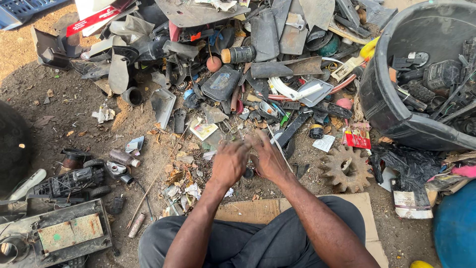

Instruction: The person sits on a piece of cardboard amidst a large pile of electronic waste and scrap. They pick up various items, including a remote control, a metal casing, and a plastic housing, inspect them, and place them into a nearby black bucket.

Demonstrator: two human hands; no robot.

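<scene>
Small dark round part (248,172) sits at the centre of the frame, low between the 2 hands and mostly hidden by them. Left hand (229,163) and right hand (268,160) meet over it, fingers curled inward and blurred; I cannot tell whether either one actually grips it. Just right of the hands lies a rusty gear wheel (345,168) on the dirt. Cardboard sheet (258,210) lies below the hands. Black tub (382,94) full of scrap stands at the upper right.
</scene>
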